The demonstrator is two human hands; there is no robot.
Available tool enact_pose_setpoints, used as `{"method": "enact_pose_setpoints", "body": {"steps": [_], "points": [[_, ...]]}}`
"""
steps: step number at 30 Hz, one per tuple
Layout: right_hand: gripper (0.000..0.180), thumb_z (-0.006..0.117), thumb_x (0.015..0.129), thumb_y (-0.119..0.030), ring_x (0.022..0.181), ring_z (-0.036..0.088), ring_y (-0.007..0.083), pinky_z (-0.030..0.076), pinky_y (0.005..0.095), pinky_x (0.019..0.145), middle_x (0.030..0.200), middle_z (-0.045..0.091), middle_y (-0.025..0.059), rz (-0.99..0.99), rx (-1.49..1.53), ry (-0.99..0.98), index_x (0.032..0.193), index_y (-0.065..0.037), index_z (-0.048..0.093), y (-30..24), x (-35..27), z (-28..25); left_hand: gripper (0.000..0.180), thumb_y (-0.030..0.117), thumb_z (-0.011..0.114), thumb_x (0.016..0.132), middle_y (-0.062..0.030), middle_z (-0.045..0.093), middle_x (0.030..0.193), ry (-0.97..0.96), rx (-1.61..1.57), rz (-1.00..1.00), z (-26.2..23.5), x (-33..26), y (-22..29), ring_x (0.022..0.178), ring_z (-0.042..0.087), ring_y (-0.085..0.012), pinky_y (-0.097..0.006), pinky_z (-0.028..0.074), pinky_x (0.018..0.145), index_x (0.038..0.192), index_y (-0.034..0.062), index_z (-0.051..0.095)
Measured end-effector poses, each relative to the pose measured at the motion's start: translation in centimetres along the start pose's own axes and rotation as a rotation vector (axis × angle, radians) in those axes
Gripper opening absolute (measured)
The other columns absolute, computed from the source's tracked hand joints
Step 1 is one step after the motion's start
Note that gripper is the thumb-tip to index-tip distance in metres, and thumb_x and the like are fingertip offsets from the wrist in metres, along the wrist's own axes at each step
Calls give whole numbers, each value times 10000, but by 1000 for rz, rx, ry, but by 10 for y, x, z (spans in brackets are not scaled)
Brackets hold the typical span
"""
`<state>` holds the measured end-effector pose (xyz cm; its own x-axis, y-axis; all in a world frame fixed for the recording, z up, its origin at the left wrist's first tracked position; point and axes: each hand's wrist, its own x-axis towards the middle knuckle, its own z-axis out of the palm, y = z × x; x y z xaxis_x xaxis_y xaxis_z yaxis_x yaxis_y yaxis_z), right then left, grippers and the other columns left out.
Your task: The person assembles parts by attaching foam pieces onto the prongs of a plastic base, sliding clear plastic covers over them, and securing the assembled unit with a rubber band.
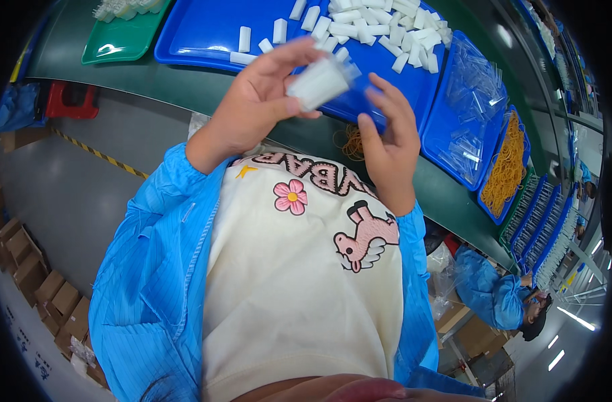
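Observation:
My left hand (252, 100) is closed around a whitish block-shaped bundle (318, 84), blurred by motion, with transparent plastic at its far right end. Whether it is one block or several together I cannot tell. To the right of it, my right hand (392, 144) is raised with thumb and fingers apart, touching nothing that I can see. Beyond both hands, white rectangular blocks (413, 37) lie heaped and scattered in a large blue tray (199, 33). A small clump of brownish rubber bands (351, 142) sits near the table edge between my hands.
On the right, one blue tray holds transparent plastic pieces (468, 80) and another holds orange-brown rubber bands (506, 171). Racks of thin parts (537, 214) stand beyond. A green tray (121, 40) is at far left, a red stool (73, 100) below. A co-worker (490, 288) sits at right.

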<state>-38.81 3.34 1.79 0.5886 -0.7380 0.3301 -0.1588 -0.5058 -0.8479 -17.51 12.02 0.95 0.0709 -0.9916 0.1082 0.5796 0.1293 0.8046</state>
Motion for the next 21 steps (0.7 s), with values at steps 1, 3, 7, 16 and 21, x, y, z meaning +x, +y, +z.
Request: {"method": "enact_pose_setpoints", "body": {"steps": [1, 3, 7, 16, 21], "points": [[252, 709, 775, -50, 1281, 447, 378, 402, 456, 1010, 1382, 526, 127, -67, -273, -61, 1022, -98, 727, -7, -1, -8, 666, 131, 716, 862, -140, 440, 1428, -4, -58, -6, -4, 1, 5, 1232, 538, -256, -331, 521, 969, 1435, 78, 382], [249, 721, 764, -61, 1291, 433, 378, 383, 462, 1023, 1389, 520, 115, -118, -423, -151, 1007, -116, 737, -12, -3, -16, 804, 234, 669, 915, -151, 398, 1481, 16, -86, -7, -12, 4, 9, 1227, 552, -252, -295, 531, 959, 1533, 91, 174], [226, 750, 731, -96, 1315, 397, 391, 343, 478, 1043, 1403, 501, 102, -166, -655, -300, 955, -108, 728, -6, -9, -7, 669, 193, 627, 940, -143, 491, 1387, 34, -189, -69, -23, 5, 13, 1158, 603, -283, -338, 560, 903, 1499, 79, 276], [135, 691, 743, -34, 1307, 403, 434, 320, 513, 1052, 1339, 522, 144, -145, -692, -294, 870, -35, 643, -27, -15, -5, 579, 91, 640, 908, -105, 597, 1132, -54, 64, -282, -1, -4, -6, 863, 661, -176, -295, 562, 715, 1417, 130, 368], [115, 681, 734, -57, 1279, 424, 438, 326, 514, 1039, 1301, 538, 171, -265, -660, -231, 836, -43, 630, -10, -6, 3, 565, 165, 680, 891, -68, 578, 1130, -101, 189, -251, 0, -14, -1, 878, 609, -119, -256, 529, 704, 1382, 119, 404]]}}
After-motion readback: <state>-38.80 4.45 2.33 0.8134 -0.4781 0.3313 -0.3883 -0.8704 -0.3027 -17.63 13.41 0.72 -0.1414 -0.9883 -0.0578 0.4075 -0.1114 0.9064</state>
